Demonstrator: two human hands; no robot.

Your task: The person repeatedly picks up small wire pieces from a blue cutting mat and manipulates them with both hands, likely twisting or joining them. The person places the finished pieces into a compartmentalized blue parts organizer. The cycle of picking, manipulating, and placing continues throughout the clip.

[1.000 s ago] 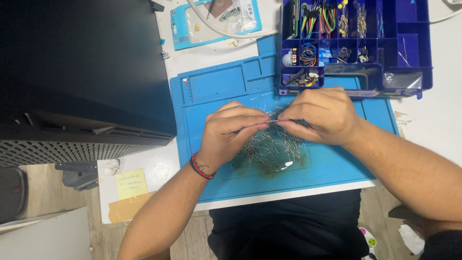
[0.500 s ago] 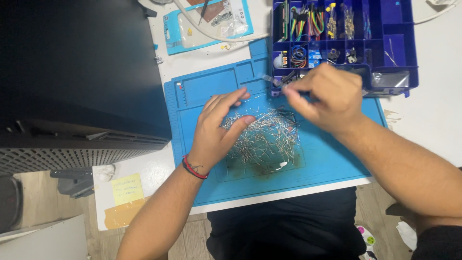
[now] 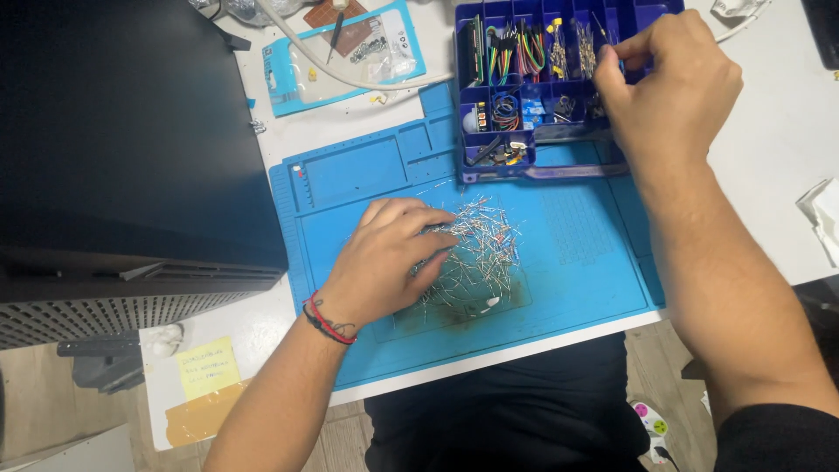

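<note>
On the blue mat (image 3: 577, 262), the left hand (image 3: 389, 262) lies flat, grip loose, on the wire pile (image 3: 476, 258); at the tabletop's far edge the right hand (image 3: 669, 87) pinches a tiny part over the blue box (image 3: 524, 83).

tangled wire-lead pile (image 3: 476, 258), perhaps resistors, on mat

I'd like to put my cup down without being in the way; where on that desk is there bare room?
Free: the blue mat right of the wire-lead pile, below the compartment box; also the white desk beside the right hand. Crowded: the pile under the left hand, and the top by the plastic bag.
</note>
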